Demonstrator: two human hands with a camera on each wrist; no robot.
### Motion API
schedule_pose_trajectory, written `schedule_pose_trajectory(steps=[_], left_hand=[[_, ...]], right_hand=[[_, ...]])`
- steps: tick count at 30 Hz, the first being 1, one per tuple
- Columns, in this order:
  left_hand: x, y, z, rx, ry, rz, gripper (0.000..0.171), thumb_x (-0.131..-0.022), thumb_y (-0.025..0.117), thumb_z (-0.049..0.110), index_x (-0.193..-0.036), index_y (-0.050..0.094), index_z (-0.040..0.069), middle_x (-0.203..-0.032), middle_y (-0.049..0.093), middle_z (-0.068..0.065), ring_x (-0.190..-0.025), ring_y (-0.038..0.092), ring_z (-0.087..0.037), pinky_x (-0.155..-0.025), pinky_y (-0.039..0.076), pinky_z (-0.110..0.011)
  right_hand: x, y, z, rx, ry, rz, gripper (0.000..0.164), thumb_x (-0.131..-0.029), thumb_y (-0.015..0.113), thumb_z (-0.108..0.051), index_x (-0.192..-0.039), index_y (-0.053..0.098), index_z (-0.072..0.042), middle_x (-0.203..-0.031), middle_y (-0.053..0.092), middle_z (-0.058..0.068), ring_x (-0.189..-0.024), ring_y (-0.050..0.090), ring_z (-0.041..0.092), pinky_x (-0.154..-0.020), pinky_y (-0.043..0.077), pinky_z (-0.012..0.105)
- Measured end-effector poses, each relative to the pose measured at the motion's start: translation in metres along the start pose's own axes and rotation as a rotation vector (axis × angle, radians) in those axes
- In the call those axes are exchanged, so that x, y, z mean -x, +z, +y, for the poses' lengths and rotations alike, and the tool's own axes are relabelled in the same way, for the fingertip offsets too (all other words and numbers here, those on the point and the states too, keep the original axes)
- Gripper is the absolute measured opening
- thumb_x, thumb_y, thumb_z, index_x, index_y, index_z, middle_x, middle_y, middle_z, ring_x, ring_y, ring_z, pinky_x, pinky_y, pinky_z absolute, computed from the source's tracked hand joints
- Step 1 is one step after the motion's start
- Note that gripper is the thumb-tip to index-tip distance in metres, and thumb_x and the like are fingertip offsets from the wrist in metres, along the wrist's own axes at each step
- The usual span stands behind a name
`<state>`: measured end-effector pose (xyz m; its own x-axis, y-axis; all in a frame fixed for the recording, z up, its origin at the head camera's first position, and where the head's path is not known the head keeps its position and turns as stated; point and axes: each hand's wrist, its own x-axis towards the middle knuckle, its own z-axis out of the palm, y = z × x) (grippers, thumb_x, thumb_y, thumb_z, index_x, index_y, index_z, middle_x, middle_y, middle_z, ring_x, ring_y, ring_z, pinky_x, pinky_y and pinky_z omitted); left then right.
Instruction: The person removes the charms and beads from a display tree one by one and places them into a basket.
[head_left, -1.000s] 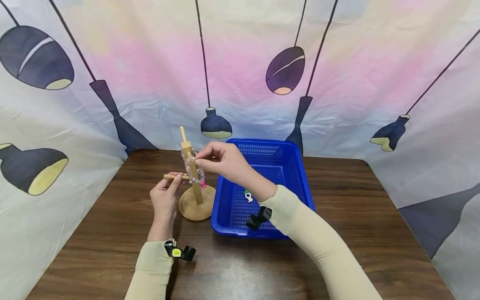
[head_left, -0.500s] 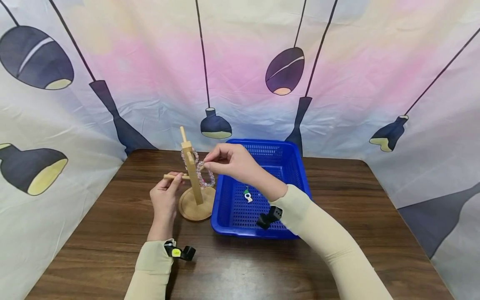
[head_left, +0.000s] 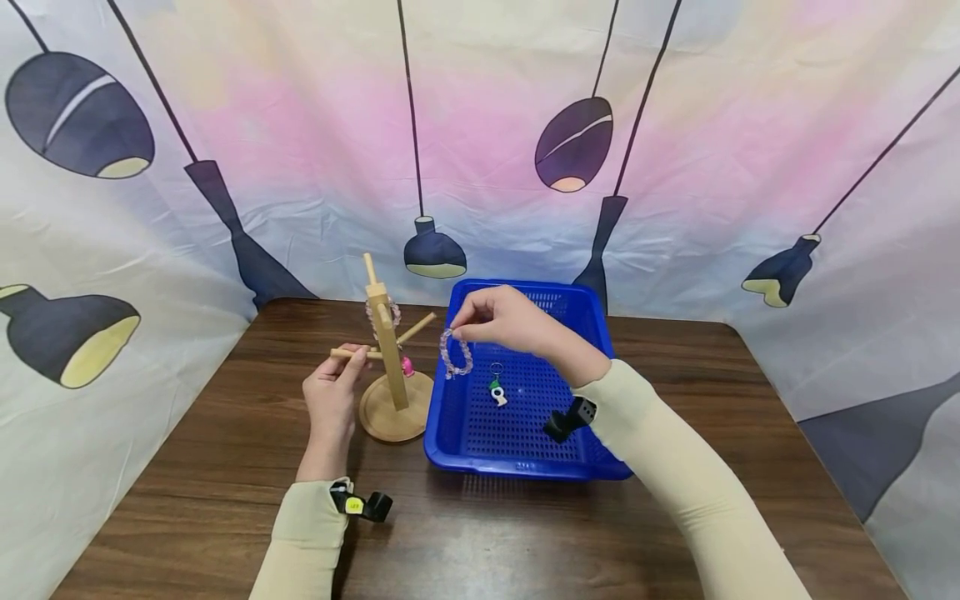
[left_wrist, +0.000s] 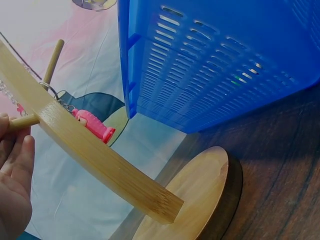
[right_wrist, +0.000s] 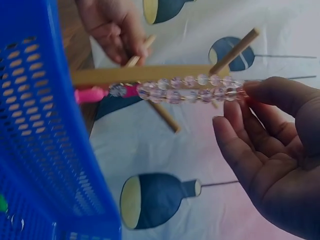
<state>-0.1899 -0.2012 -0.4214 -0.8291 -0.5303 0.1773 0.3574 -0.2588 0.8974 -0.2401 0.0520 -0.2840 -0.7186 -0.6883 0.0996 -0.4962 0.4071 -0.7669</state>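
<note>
In the head view, my right hand [head_left: 510,323] pinches a bracelet of clear pinkish beads [right_wrist: 175,96] between thumb and fingertips. The bracelet hangs down over the left rim of the blue basket [head_left: 517,470], apart from the wooden stand [head_left: 390,354]. My left hand [head_left: 330,398] grips a peg at the stand's left side. Another beaded bracelet [head_left: 396,314] hangs at the back of the stand, partly hidden by the post. A pink figure keychain [left_wrist: 92,125] dangles from its ring by the post in the left wrist view.
A keychain with a green and white piece [head_left: 498,393] lies inside the basket. The stand's round base [head_left: 386,423] sits close to the basket's left side on the brown wooden table [head_left: 480,542]. Behind hangs a cloth printed with lamps [head_left: 495,150].
My right hand has drawn the bracelet rightward off the stand's peg and over the basket edge. My left hand keeps its hold on the peg.
</note>
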Motion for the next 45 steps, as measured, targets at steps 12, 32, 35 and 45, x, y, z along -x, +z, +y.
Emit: schedule_pose_trajectory(steps=[12,32,35,45], left_hand=[[0.001,0.001,0.001,0.071,0.014,-0.028,0.026,-0.095,0.067,-0.005,-0.081,0.076,0.014,-0.077,0.077,0.008,-0.070,0.070,0.000,-0.067,0.060,-0.013],[0.001,0.000,0.002,0.042,0.007,-0.025,0.024,-0.095,0.067,-0.004,-0.082,0.075,0.015,-0.079,0.078,0.009,-0.070,0.072,0.000,-0.068,0.062,-0.015],[0.002,0.000,0.003,0.047,0.009,-0.028,0.024,-0.095,0.067,-0.004,-0.083,0.076,0.014,-0.079,0.078,0.008,-0.070,0.072,-0.001,-0.068,0.062,-0.015],[0.001,-0.001,0.001,0.080,0.012,-0.039,0.023,-0.095,0.067,-0.005,-0.082,0.076,0.012,-0.079,0.077,0.007,-0.069,0.071,-0.001,-0.068,0.061,-0.014]], right_hand=[[0.003,-0.004,0.030,0.050,-0.006,-0.103,0.013,-0.096,0.068,-0.006,-0.101,0.074,0.004,-0.100,0.077,0.017,-0.072,0.060,0.006,-0.070,0.049,0.020],[-0.011,0.011,0.070,0.031,0.056,-0.285,0.012,-0.094,0.070,-0.003,-0.098,0.078,0.004,-0.097,0.079,0.017,-0.091,0.073,0.037,-0.076,0.062,0.027],[-0.014,0.015,0.074,0.040,0.043,-0.320,0.014,-0.094,0.068,-0.003,-0.100,0.076,0.007,-0.094,0.079,0.017,-0.097,0.071,0.045,-0.077,0.062,0.028],[-0.017,0.024,0.086,0.014,0.099,-0.405,0.015,-0.092,0.067,-0.001,-0.100,0.075,0.009,-0.089,0.079,0.011,-0.084,0.072,0.036,-0.086,0.063,0.047]])
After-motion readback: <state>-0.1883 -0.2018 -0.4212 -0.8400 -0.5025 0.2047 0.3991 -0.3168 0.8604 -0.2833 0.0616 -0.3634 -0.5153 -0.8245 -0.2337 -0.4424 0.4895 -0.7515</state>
